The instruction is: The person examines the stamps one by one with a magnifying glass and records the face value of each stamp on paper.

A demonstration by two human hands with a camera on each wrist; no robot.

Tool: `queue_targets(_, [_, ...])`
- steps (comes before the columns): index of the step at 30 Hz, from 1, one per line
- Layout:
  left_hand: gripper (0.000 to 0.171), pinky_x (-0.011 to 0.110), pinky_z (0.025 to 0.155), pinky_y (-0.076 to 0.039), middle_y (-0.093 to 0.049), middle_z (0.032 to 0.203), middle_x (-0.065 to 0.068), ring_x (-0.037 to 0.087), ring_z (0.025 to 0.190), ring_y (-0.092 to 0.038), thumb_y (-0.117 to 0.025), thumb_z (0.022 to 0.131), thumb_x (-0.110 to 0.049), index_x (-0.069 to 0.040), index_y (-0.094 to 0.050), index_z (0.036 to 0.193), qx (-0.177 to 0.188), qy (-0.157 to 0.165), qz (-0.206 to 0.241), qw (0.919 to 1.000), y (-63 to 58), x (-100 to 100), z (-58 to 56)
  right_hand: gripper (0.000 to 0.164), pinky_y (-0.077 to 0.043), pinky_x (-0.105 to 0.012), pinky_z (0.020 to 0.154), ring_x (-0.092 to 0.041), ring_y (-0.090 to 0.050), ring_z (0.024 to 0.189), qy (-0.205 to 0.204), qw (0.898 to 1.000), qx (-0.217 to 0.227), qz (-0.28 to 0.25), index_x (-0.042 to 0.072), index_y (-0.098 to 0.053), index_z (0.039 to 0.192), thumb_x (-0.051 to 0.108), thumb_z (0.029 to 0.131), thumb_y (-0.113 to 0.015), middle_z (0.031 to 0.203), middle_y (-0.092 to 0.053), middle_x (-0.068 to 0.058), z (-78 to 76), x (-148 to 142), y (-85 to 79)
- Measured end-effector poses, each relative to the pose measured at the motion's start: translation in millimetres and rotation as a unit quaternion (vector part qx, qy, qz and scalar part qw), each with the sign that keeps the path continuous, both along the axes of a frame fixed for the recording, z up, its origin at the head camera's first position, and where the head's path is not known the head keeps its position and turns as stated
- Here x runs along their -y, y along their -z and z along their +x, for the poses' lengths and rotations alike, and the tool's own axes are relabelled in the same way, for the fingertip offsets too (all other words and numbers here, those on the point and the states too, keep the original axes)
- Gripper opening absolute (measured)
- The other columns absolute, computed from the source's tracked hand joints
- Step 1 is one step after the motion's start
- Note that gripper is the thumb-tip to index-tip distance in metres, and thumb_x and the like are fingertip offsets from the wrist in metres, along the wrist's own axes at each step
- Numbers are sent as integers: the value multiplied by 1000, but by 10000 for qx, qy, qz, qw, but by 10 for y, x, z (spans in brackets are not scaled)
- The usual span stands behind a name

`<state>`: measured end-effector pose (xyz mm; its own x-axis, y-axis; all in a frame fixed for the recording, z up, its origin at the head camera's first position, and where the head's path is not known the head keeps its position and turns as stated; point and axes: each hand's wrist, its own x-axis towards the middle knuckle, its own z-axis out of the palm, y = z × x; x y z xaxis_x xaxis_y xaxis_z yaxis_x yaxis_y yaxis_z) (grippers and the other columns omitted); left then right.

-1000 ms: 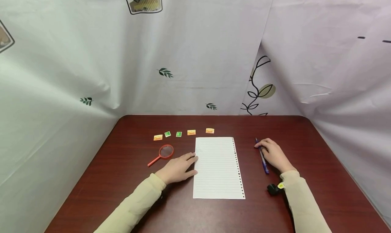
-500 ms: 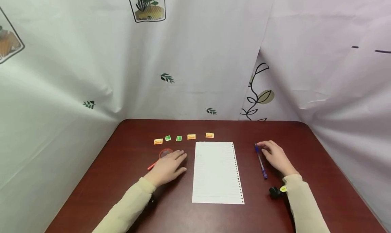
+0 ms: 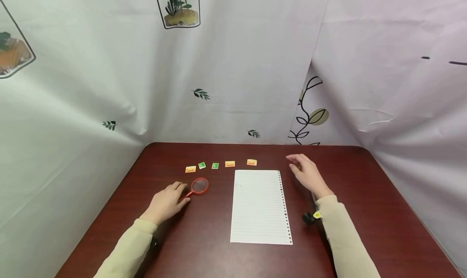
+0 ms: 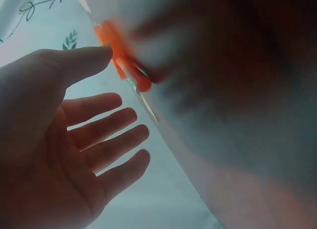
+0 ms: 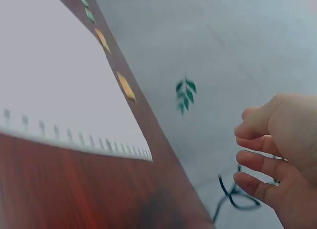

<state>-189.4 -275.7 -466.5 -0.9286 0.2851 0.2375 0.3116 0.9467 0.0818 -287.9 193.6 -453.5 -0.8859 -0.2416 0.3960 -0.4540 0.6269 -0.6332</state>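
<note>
My left hand (image 3: 166, 203) is at the handle of a red magnifying glass (image 3: 200, 186), with fingertips and thumb on either side of it in the head view. In the left wrist view its fingers are spread and straight, and the orange-red handle (image 4: 141, 82) shows beyond the thumb. My right hand (image 3: 309, 176) hovers near the top right corner of a lined sheet of paper (image 3: 260, 209), fingers loosely bent around nothing. Under the right wrist, most of a blue pen (image 3: 313, 199) is hidden. Faint writing shows at the sheet's upper left.
Behind the paper and magnifying glass lies a row of small stamp-like pieces, orange (image 3: 230, 163) and green (image 3: 215, 165). A black wrist camera (image 3: 308, 218) sits by the right cuff. White printed cloth (image 3: 233, 67) hangs around the brown table (image 3: 204, 253).
My left hand has left the paper's left edge and moved left across the magnifying glass to its handle. The right hand has come off the pen and shifted left and farther back.
</note>
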Motion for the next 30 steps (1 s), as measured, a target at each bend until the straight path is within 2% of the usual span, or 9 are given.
queue_targets(3, [38,44,67,-55,-65,104,7,25,90,-64,-80,87,-28,-5,-68,115,183,-69,90,9998,32,16,7,31,-52,-47,90,-29,-60,112,-136,9998,129,-69,6,-63,131,4,100,-61,124,-62,-14,-40,176,-16])
queue_targets(6, [30,37,61,-50,-60,91,1,16,75,-56,-81,86,-25,-7,-70,107,284,-15,138,9995,48,11,-11,31,-51,-45,89,-27,-60,109,-234,9993,252,-120,6,-63,132,6,100,-61,125,-62,-13,-63,342,-18])
queue_targets(11, [14,33,56,-44,-50,77,-3,11,64,-46,-80,87,-14,-10,-67,90,224,186,225,9993,56,-16,-78,30,-51,-45,89,-27,-61,106,-396,9985,291,-254,4,-64,130,6,100,-61,124,-63,-16,-118,610,6])
queue_targets(16, [20,31,54,-41,-48,72,-1,13,61,-45,-76,88,-4,-10,-59,81,157,261,171,9994,54,-37,-127,29,-52,-44,91,-26,-62,108,-525,9973,389,-326,5,-65,128,7,100,-61,122,-65,-13,-163,880,37])
queue_targets(20, [19,33,55,-44,-49,73,2,17,63,-51,-75,87,0,-7,-58,82,-3,307,92,9995,66,-29,-142,29,-52,-42,88,-25,-61,101,-602,9963,489,-359,4,-66,127,5,99,-61,118,-66,-13,-186,1085,62])
queue_targets(24, [18,35,56,-46,-49,74,4,22,65,-54,-75,86,3,-4,-58,85,-270,329,55,9991,64,9,-168,25,-52,-40,88,-25,-63,100,-694,9961,400,-378,3,-68,122,3,98,-62,112,-67,-11,-221,1289,91])
queue_targets(30, [13,40,59,-50,-52,77,6,26,70,-57,-72,87,2,-2,-60,88,-581,136,228,9980,-32,86,-235,23,-52,-39,92,-24,-64,102,-834,9951,472,-227,2,-69,119,3,98,-61,110,-68,-9,-264,1600,123])
